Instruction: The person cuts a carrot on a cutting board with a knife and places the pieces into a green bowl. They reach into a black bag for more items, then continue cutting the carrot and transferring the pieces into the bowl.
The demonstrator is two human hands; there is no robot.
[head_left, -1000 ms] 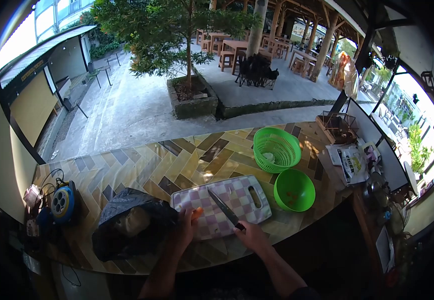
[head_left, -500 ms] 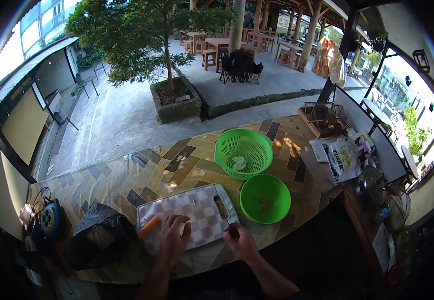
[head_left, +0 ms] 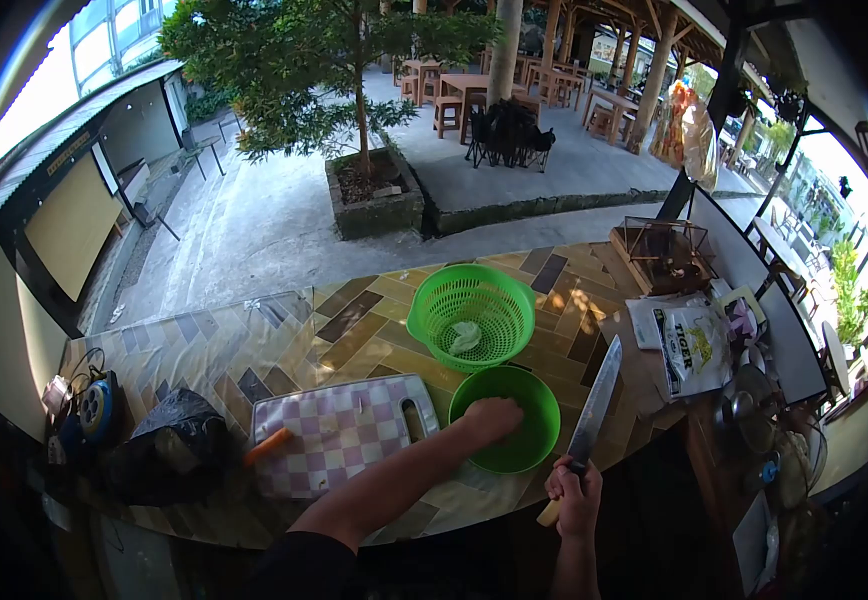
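My left hand (head_left: 494, 420) reaches down into the solid green bowl (head_left: 551, 440), its fingers curled in and mostly hidden. What they hold, if anything, I cannot make out. My right hand (head_left: 576, 495) is closed around the handle of a large knife (head_left: 595, 412), blade pointing up and away, just right of the bowl. A checkered cutting board (head_left: 339, 432) lies left of the bowl, beneath part of my left forearm. On its left edge rests an orange carrot (head_left: 270, 447). Small pale scraps lie on the board.
Behind the bowl stands a green colander (head_left: 424, 325) with a whitish piece inside. A black plastic bag (head_left: 179, 435) and a blue cord reel (head_left: 100, 410) sit at left. At right are a white printed bag (head_left: 694, 345), a glass-framed box (head_left: 662, 258) and metal pots (head_left: 744, 408).
My left hand has left the carrot and crossed right into the bowl. My right hand has moved right and raised the knife off the board. The view has shifted slightly.
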